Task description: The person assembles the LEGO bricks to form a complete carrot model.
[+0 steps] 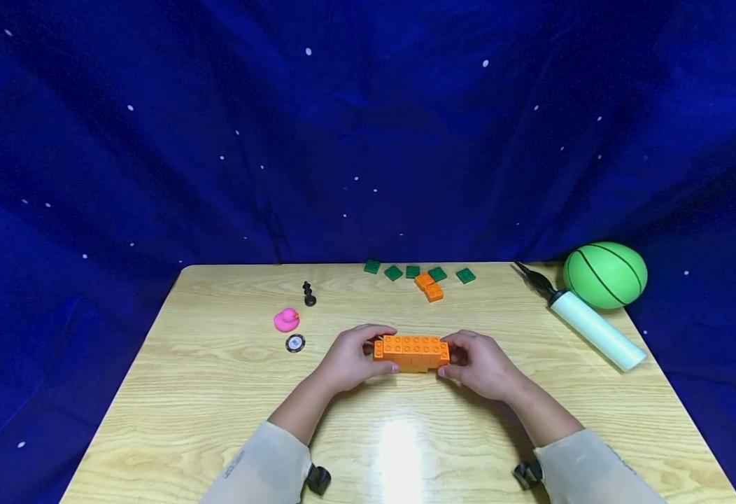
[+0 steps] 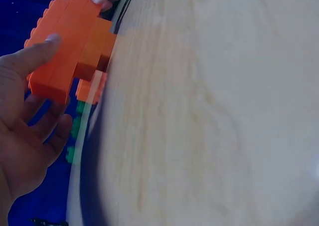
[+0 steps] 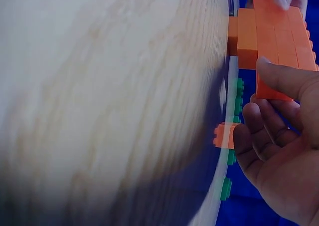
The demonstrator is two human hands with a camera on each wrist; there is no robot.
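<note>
A block built of orange toy bricks, studs on top, is at the middle of the wooden table. My left hand grips its left end, thumb on the near side. On the other end, my right hand holds it with the thumb likewise in front. In the left wrist view the orange block shows smooth side walls and a narrower stepped part underneath. From the right wrist, seams between stacked bricks are visible on the block. Fingers behind it are partly hidden.
Several green bricks and two loose orange bricks lie at the table's back edge. A pink duck, black chess piece and poker chip sit left. Right are a hand pump and green ball.
</note>
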